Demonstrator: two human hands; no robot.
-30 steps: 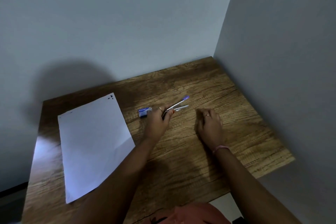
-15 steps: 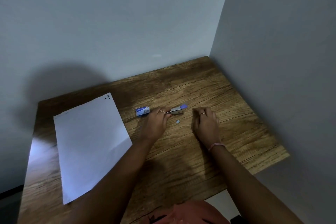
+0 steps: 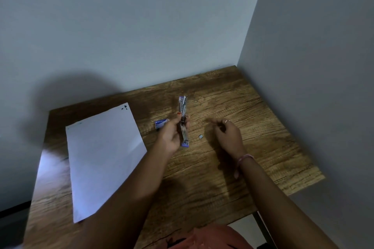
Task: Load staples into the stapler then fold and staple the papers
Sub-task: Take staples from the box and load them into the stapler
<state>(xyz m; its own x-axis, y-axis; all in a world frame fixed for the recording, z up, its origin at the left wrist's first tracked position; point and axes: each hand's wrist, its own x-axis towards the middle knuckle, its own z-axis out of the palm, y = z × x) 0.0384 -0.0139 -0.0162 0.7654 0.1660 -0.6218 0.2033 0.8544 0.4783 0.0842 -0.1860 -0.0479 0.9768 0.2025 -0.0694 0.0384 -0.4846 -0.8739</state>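
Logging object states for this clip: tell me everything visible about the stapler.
The stapler is small, silvery metal with purple ends. It is swung fully open into one long line, one end pointing away from the person and the other toward them. The left hand pinches it near its middle hinge, holding it above the wooden table. Nothing else touches it. Whether staples are loaded cannot be told.

Item count:
- Stapler [image 3: 183, 119]: one, opened out, gripped in the left hand [image 3: 171, 137].
- Staple box [image 3: 161, 123]: one, just left of the left hand.
- Paper sheet [image 3: 103, 153]: one, well left of the left hand.
- Small pale piece [image 3: 200, 137]: one, between the hands.
- Hands: two; right hand [image 3: 228, 135] holds nothing.
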